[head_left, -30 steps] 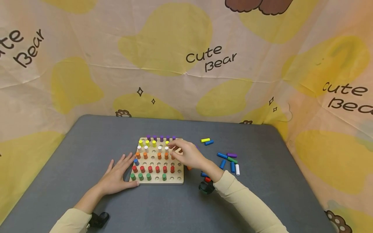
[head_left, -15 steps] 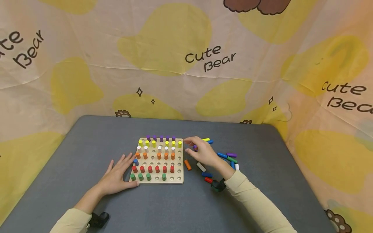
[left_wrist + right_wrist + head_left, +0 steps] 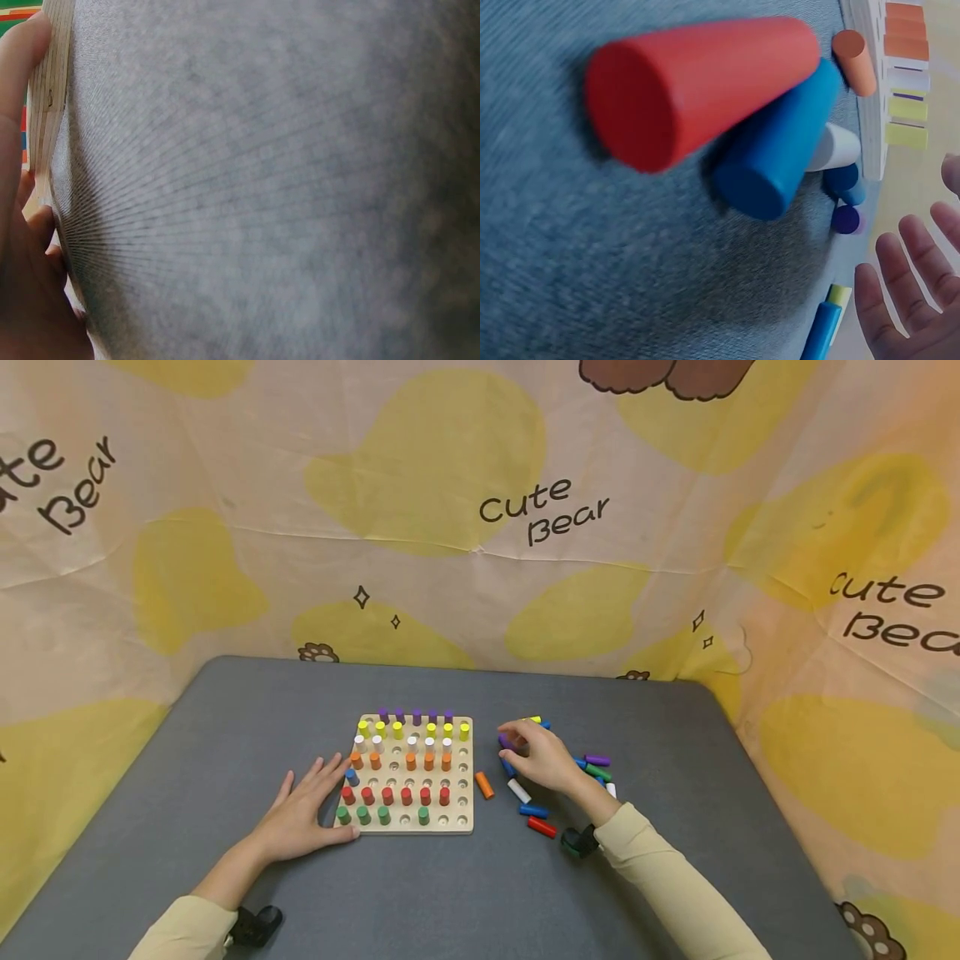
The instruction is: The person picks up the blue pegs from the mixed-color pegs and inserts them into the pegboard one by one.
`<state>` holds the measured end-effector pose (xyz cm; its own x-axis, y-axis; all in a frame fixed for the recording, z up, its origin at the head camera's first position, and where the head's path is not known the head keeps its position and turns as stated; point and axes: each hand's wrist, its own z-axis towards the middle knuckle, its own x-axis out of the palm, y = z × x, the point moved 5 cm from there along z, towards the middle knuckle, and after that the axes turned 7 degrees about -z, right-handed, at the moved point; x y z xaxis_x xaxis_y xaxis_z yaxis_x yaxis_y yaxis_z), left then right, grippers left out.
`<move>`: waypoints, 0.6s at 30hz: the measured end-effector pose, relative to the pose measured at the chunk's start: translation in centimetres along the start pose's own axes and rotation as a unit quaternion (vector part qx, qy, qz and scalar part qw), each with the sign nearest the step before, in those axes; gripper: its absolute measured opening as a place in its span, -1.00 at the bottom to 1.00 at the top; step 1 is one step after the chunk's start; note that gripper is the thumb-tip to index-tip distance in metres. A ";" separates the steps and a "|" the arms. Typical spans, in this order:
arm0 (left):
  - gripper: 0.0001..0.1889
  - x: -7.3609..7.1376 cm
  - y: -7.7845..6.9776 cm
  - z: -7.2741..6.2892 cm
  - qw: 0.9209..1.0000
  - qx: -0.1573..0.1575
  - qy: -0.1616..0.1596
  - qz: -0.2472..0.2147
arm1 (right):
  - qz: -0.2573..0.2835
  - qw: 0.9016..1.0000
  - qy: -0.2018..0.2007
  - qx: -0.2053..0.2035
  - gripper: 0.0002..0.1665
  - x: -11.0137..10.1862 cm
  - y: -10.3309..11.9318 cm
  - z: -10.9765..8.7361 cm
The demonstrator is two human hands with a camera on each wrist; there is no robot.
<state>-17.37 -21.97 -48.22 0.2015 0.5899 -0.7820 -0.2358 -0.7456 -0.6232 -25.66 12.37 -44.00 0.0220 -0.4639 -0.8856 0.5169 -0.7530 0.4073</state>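
A pale wooden pegboard stands on the table with rows of upright coloured pegs in its holes. My left hand rests at its left side, fingers spread, thumb at the near left corner; the left wrist view has the thumb against the board's edge. Right of the board, my right hand hovers over loose pegs, fingers loosely bent around the space above a purple peg and a blue peg. In the right wrist view those fingers are apart and hold nothing.
Nearer me lie an orange peg, a white peg, a blue peg and a red peg. Beyond the right hand are another purple peg and a green peg. A patterned cloth hangs behind the table.
My right hand has left the right end of the board's yellow row, where yellow pegs now show standing, and moved right over the loose pegs. The left hand has stayed put.
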 end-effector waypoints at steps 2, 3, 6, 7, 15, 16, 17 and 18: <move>0.09 0.0 0.1 0.0 1.000 -0.001 0.000 0.001 | -0.003 1.000 0.004 0.003 -0.58 0.1 -0.1 -0.1; 0.09 0.1 0.1 0.0 1.000 -0.001 0.000 0.000 | -0.003 1.000 0.007 0.004 -0.59 0.1 -0.1 -0.2; 0.10 0.1 0.2 0.1 1.000 -0.002 0.000 0.001 | -0.008 1.000 0.019 0.007 -0.60 0.3 -0.2 -0.3; 0.10 0.1 0.2 0.1 1.000 -0.002 0.000 0.001 | -0.009 1.000 0.023 0.008 -0.61 0.3 -0.3 -0.3; 0.10 0.1 0.3 0.2 1.000 0.001 0.000 0.000 | -0.010 0.998 0.051 0.022 -0.63 0.8 -0.8 -0.7; 0.10 0.1 0.3 0.1 1.000 0.000 0.000 0.000 | -0.012 0.998 0.052 0.021 -0.64 0.9 -0.8 -0.8; 0.10 0.1 0.3 0.1 1.000 0.000 0.000 0.000 | -0.015 0.998 0.054 0.021 -0.64 0.9 -0.9 -0.8; 0.10 0.1 0.3 0.1 1.000 0.000 0.001 0.000 | -0.017 0.998 0.055 0.021 -0.65 1.0 -0.9 -0.8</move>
<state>-17.55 -22.11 -48.54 0.2026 0.5889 -0.7824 -0.2366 -0.7459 -0.6226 -25.39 13.01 -45.42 0.1002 -0.3847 -0.9176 0.4820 -0.7880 0.3830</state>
